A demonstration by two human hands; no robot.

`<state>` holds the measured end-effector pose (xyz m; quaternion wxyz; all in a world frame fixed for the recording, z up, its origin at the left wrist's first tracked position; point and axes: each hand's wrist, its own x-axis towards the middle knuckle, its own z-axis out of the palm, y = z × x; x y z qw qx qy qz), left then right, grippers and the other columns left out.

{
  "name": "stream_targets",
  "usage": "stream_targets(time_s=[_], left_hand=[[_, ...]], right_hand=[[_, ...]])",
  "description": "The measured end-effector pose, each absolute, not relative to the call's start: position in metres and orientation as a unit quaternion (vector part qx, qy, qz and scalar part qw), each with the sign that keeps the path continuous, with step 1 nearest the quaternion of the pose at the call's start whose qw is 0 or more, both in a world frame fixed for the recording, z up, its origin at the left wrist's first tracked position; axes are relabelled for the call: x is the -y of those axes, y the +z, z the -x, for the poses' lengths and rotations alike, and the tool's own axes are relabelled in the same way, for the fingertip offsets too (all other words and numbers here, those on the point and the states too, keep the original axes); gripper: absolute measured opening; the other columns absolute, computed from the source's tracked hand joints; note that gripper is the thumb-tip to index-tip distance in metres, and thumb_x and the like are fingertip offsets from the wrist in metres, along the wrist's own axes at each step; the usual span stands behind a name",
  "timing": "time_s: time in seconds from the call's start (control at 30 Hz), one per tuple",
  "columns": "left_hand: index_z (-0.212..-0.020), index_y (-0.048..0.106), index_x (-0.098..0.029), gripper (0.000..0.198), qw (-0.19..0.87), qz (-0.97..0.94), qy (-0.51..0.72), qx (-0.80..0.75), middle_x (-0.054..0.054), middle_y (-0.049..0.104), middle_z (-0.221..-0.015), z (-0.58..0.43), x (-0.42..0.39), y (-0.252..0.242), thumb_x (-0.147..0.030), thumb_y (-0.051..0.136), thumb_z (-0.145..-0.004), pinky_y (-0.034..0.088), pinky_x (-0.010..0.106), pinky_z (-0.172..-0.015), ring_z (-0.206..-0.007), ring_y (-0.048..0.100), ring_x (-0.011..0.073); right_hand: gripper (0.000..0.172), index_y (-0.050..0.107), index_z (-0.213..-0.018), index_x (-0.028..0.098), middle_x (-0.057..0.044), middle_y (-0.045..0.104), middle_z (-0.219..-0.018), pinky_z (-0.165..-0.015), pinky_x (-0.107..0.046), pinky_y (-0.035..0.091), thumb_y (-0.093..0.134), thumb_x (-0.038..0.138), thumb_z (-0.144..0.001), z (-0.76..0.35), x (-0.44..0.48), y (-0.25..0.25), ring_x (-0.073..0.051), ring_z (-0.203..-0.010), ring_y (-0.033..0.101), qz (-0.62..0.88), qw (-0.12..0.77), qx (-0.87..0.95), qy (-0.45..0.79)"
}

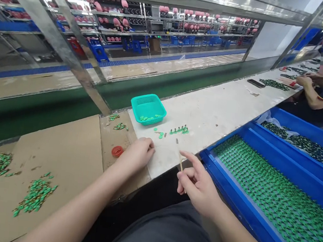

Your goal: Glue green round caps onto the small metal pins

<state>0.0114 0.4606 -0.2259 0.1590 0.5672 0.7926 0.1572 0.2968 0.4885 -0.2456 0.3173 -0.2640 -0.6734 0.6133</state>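
My left hand point(138, 155) rests on the white work surface point(208, 114) as a loose fist, fingers curled under; whether anything is inside is hidden. My right hand point(198, 185) hovers at the table's near edge, pinching a thin wooden stick point(180, 161) that points up and away. Just beyond both hands lie a few loose green discs point(158, 133) and a short row of small green parts point(179, 130) standing upright. A teal plastic basket point(148, 108) with some green pieces inside sits behind them. A small red cap point(117, 151) lies left of my left hand.
A blue tray point(258, 183) packed with rows of green parts lies at right, a second blue tray point(305, 138) behind it. Cardboard point(61, 157) at left carries heaps of green parts point(35, 196). A green conveyor belt point(66, 104) runs beyond. Another person's arms point(313, 86) work at far right.
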Motion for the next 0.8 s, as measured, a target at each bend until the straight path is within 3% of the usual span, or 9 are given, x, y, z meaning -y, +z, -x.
stream_targets(time_s=[0.07,0.17,0.23,0.3,0.43,0.5,0.57,0.7,0.8], left_hand=[[-0.104,0.075,-0.019,0.029,0.179,-0.542,0.176,-0.802,0.005,0.079,-0.104,-0.015,-0.436,-0.225,-0.046,0.077,-0.114,0.066,0.039,-0.093,-0.097,0.076,0.0211],[-0.100,0.076,-0.024,0.028,0.197,-0.491,0.207,-0.823,0.005,0.082,-0.094,-0.021,-0.387,-0.225,-0.043,0.060,-0.113,0.061,0.036,-0.076,-0.084,0.078,0.0233],[-0.095,0.074,-0.026,0.034,0.190,-0.453,0.218,-0.843,0.004,0.081,-0.086,-0.026,-0.355,-0.229,-0.047,0.054,-0.111,0.057,0.036,-0.068,-0.075,0.077,0.0248],[-0.092,0.073,-0.027,0.035,0.162,-0.426,0.222,-0.862,0.004,0.079,-0.080,-0.030,-0.330,-0.235,-0.049,0.052,-0.109,0.053,0.037,-0.066,-0.071,0.075,0.0261],[-0.093,0.075,-0.027,0.036,0.090,-0.428,0.234,-0.868,0.005,0.075,-0.082,-0.031,-0.305,-0.246,-0.051,0.053,-0.109,0.050,0.038,-0.068,-0.074,0.072,0.0265],[-0.106,0.082,-0.029,0.038,0.071,-0.459,0.247,-0.850,0.005,0.077,-0.093,-0.027,-0.302,-0.249,-0.054,0.053,-0.112,0.055,0.038,-0.074,-0.085,0.076,0.0265],[-0.118,0.086,-0.033,0.038,0.062,-0.497,0.261,-0.825,0.005,0.080,-0.104,-0.022,-0.301,-0.252,-0.054,0.055,-0.114,0.060,0.038,-0.085,-0.099,0.080,0.0263],[-0.115,0.086,-0.030,0.035,0.024,-0.529,0.276,-0.802,0.006,0.079,-0.106,-0.016,-0.296,-0.260,-0.053,0.059,-0.119,0.060,0.041,-0.092,-0.103,0.078,0.0273],[-0.120,0.083,-0.026,0.026,-0.039,-0.544,0.293,-0.785,0.005,0.077,-0.107,-0.015,-0.285,-0.262,-0.046,0.066,-0.121,0.058,0.040,-0.092,-0.102,0.076,0.0256]], right_hand=[[0.042,0.077,-0.157,0.031,0.002,0.087,-0.077,-0.069,-0.033,0.071,0.072,0.042,-0.117,-0.298,-0.488,-0.240,-0.021,-0.068,0.083,0.245,0.314,0.661,0.635],[0.028,0.093,-0.123,0.030,-0.009,0.097,-0.101,-0.090,-0.043,0.081,0.072,0.048,-0.118,-0.301,-0.491,-0.228,-0.028,-0.094,0.096,0.201,0.313,0.614,0.696],[0.028,0.096,-0.120,0.031,-0.012,0.098,-0.116,-0.105,-0.051,0.081,0.078,0.051,-0.114,-0.299,-0.494,-0.219,-0.034,-0.112,0.097,0.166,0.303,0.573,0.744],[0.025,0.095,-0.122,0.033,-0.011,0.097,-0.122,-0.108,-0.053,0.081,0.090,0.052,-0.107,-0.292,-0.496,-0.211,-0.036,-0.118,0.096,0.144,0.292,0.555,0.766],[0.021,0.091,-0.105,0.031,-0.007,0.096,-0.097,-0.091,-0.045,0.083,0.094,0.051,-0.107,-0.267,-0.493,-0.203,-0.030,-0.094,0.097,0.161,0.329,0.597,0.714],[0.033,0.090,-0.101,0.028,-0.005,0.090,-0.080,-0.074,-0.038,0.079,0.083,0.058,-0.115,-0.254,-0.491,-0.205,-0.025,-0.075,0.090,0.167,0.362,0.626,0.670],[0.042,0.092,-0.104,0.028,-0.004,0.086,-0.076,-0.063,-0.032,0.071,0.074,0.063,-0.119,-0.244,-0.490,-0.209,-0.020,-0.066,0.082,0.172,0.385,0.649,0.633],[0.047,0.093,-0.109,0.027,-0.007,0.087,-0.088,-0.069,-0.031,0.068,0.069,0.066,-0.121,-0.230,-0.489,-0.219,-0.019,-0.075,0.081,0.197,0.384,0.664,0.611],[0.035,0.084,-0.094,0.025,-0.002,0.079,-0.081,-0.067,-0.027,0.061,0.090,0.056,-0.110,-0.218,-0.489,-0.226,-0.016,-0.072,0.072,0.228,0.375,0.642,0.629]])
